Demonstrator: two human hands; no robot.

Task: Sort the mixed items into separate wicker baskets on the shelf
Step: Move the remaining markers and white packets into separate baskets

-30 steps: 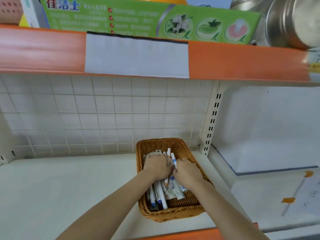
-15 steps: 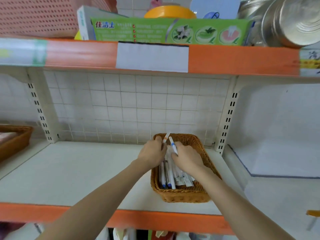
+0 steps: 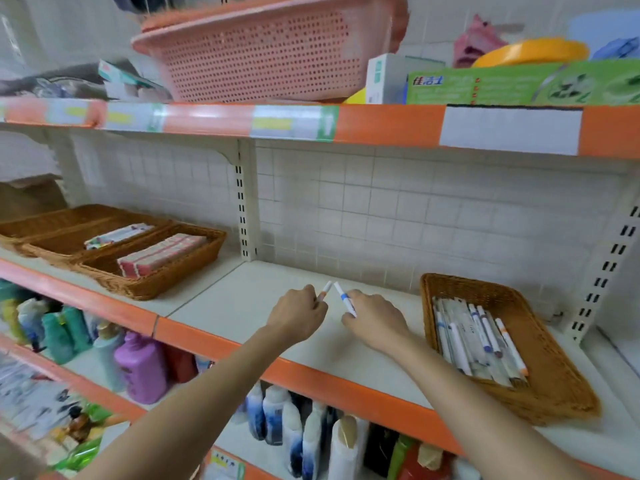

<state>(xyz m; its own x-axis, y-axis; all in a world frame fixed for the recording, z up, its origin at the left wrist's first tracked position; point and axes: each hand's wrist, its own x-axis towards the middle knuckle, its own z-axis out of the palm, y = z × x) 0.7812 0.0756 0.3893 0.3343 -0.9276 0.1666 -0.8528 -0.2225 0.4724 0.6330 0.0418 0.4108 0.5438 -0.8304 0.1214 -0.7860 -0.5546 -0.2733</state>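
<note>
pens [image 3: 479, 341] in right basket [image 3: 554, 386]; hands — mid-shelf [image 3: 242, 292]; two baskets [image 3: 152, 271] — far left

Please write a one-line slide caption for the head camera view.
Left hand and right hand each hold a pen above the shelf.

Left hand [image 3: 300, 311] covers most of the orange-banded pen [image 3: 325, 291]; only its tip shows. Right hand [image 3: 375, 318] hides the lower end of the blue-banded pen [image 3: 344, 299]. Print on the wrappers in the right wicker basket [image 3: 554, 382] too small to read. Bottles [image 3: 138, 368] on the lower shelf blurred, labels illegible. Far-left basket [image 3: 20, 225] cut off by the frame edge.
</note>
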